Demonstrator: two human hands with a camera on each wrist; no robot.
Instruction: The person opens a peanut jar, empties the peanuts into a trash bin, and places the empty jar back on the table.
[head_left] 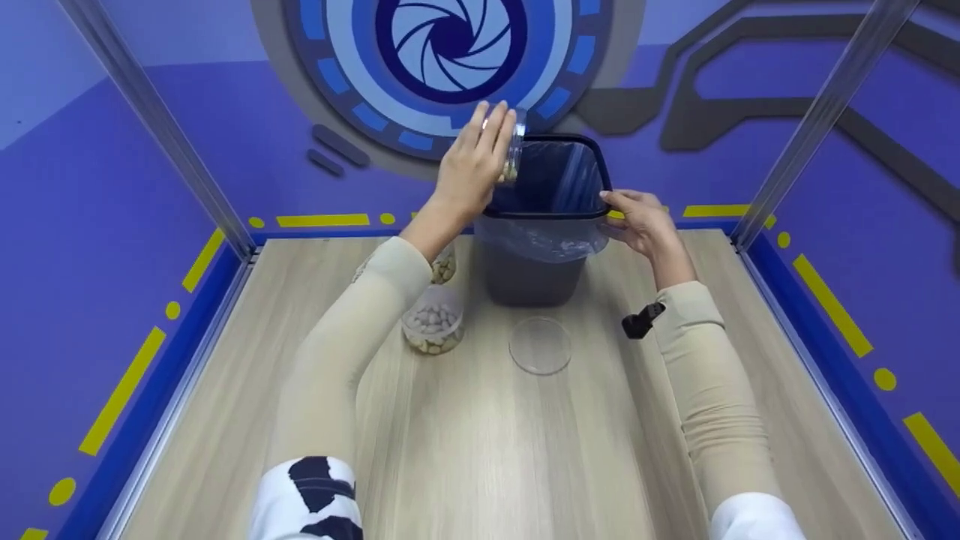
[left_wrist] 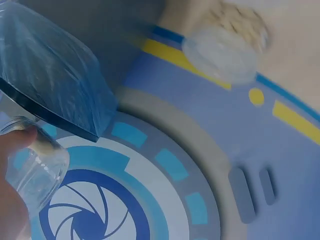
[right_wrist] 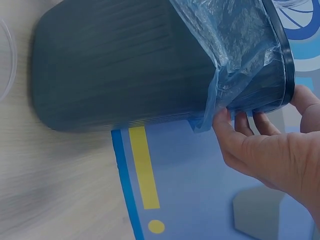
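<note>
My left hand (head_left: 469, 169) grips a clear plastic jar (head_left: 517, 139), tilted at the left rim of a dark waste bin (head_left: 529, 277). Some pale nut-like pieces (head_left: 508, 174) show inside the jar. In the left wrist view, the thumb lies along the see-through jar (left_wrist: 42, 170) beside the bin's edge. My right hand (head_left: 637, 217) holds the bin's right rim, thumb on top and fingers against the side beneath, as the right wrist view shows. A thin plastic liner (head_left: 555, 244) folds over the rim. The jar's far side is hidden behind my left hand.
Left of the bin stands a clear jar of pale shelled pieces (head_left: 433, 322); behind it, a second filled jar (head_left: 445, 266) is partly covered by my left arm. A round transparent lid (head_left: 540, 346) lies in front of the bin. Purple panels (head_left: 202, 127) enclose the table.
</note>
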